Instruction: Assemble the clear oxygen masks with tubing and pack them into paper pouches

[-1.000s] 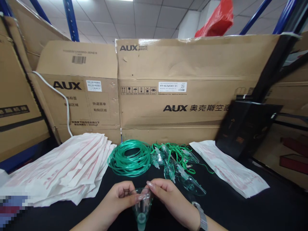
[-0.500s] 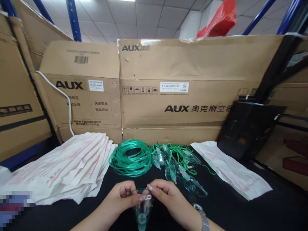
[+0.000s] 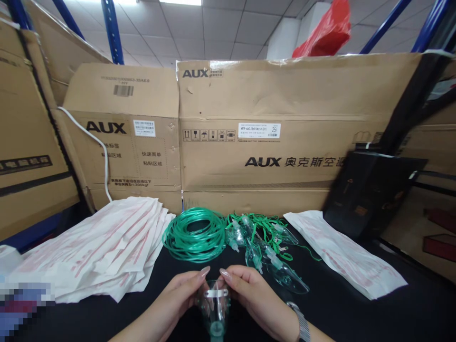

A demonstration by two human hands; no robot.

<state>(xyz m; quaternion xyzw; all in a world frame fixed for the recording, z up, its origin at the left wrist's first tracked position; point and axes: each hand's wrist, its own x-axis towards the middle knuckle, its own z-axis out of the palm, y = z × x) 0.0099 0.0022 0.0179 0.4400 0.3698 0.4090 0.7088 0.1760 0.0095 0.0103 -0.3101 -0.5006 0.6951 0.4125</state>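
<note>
A clear green-tinted oxygen mask (image 3: pixel 216 311) is held upright between both hands, near the front of the table. A metal nose strip crosses its upper part, and its green connector points down toward me. My left hand (image 3: pixel 185 294) grips the left edge, thumb raised near the top. On the opposite edge, my right hand (image 3: pixel 245 287) closes around the rim with thumb and fingers. Beyond them lie a coil of green tubing (image 3: pixel 194 235) and several more masks (image 3: pixel 285 275) tangled with green elastic straps (image 3: pixel 265 228).
Several white paper-like pouches (image 3: pixel 103 247) are fanned out at the left. Another white pouch (image 3: pixel 345 251) lies at the right, beside a black box (image 3: pixel 370 194). Large cardboard boxes (image 3: pixel 263 104) wall off the back of the black table. A white cable (image 3: pixel 106 166) hangs at the left.
Both thumbs have lifted off the nose strip, which now shows as a straight band across the mask. My hands have shifted to the mask's sides.
</note>
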